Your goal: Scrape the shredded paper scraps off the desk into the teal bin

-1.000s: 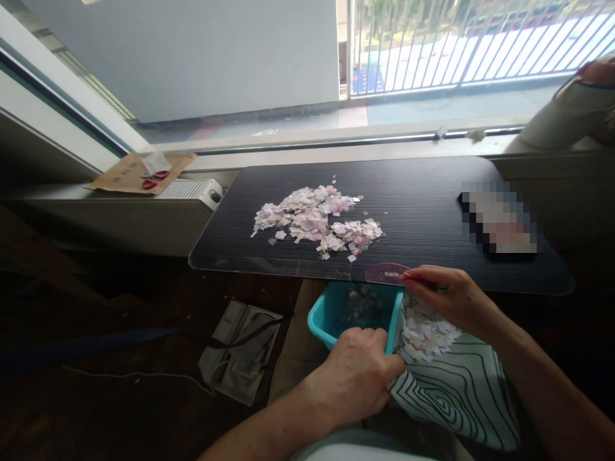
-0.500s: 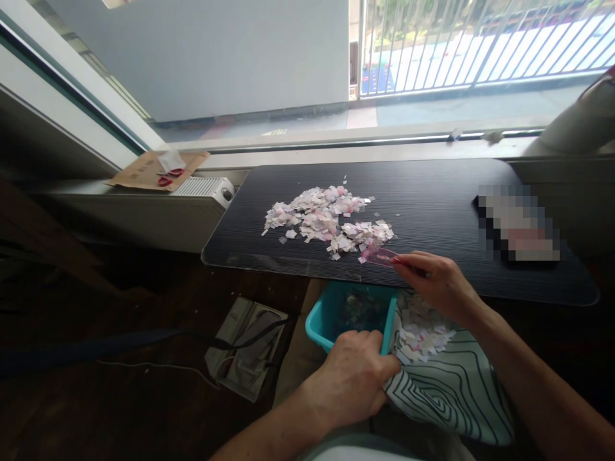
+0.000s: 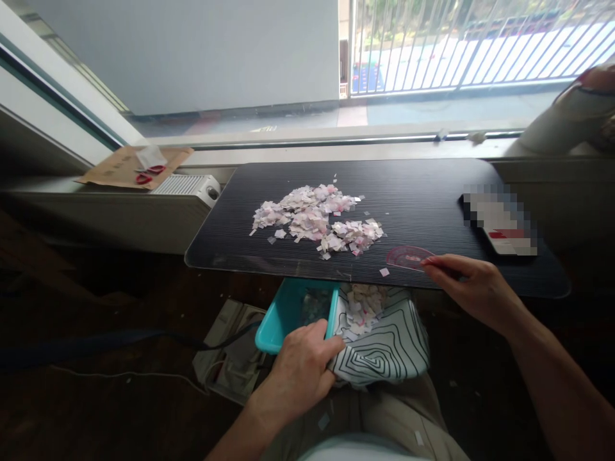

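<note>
My right hand [image 3: 468, 278] pinches a pink see-through protractor [image 3: 408, 257] flat over the front edge of the dark table. One small paper square [image 3: 384, 272] lies just left of it. Farther left spreads a heap of white and pinkish paper scraps [image 3: 312, 218]. Below the table edge, my left hand [image 3: 305, 365] is closed on the rim of a turquoise bin [image 3: 273, 320] together with the edge of a white cloth with black lines [image 3: 384, 346]. Dark-looking bits lie inside the bin; more paper scraps [image 3: 365, 307] rest on the cloth.
A phone-like object [image 3: 512, 245], partly blurred out, lies at the right of the black table [image 3: 423, 186]. Red-handled scissors [image 3: 150, 174] rest on a brown envelope [image 3: 110, 168] on the sill. A box [image 3: 225, 358] with a strap stands on the floor.
My right hand has drawn the protractor rightward, off the scrap heap. The bin and cloth have shifted left with my left hand. The view has turned slightly right.
</note>
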`<state>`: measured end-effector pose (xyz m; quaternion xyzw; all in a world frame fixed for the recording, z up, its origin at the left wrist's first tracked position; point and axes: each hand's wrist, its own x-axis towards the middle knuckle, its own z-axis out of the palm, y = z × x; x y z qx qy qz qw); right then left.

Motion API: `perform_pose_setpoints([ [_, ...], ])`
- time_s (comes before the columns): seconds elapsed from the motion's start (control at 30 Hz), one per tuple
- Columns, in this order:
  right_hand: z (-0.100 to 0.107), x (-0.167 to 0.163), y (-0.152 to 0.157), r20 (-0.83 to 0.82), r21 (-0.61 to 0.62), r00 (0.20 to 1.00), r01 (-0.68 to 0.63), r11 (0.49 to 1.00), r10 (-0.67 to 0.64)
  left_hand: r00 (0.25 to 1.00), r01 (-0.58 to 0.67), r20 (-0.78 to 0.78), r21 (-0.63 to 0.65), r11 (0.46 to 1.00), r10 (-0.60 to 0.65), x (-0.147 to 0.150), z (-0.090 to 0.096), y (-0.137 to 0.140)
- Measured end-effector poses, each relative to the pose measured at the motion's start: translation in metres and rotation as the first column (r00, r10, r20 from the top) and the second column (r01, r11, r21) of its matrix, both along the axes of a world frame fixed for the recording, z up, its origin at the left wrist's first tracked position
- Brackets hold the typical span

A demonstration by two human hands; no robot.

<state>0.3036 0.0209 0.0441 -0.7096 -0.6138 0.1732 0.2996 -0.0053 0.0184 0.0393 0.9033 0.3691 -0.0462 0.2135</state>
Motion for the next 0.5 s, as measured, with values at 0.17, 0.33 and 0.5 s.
perform_pose_setpoints([
  [0.17,-0.0011,0.0014,-0.0049,-0.046,-0.056,0.996,-0.081,0.995,0.079,0.999,-0.02,0.025,-0.031,0.999,0.02,0.0011,-0.0004,-0.001],
  [0.33,-0.001,-0.0022,-0.006,-0.069,-0.009,0.996,-0.054,0.998,0.054,0.999,-0.012,0.048,-0.024,1.0,0.013,0.0041,0.0008,-0.0013],
  [0.5,-0.0009,-0.004,-0.008,-0.061,-0.075,0.988,-0.149,0.986,0.144,0.999,-0.009,0.049,-0.005,1.0,0.009,0.0044,0.0014,-0.0014],
])
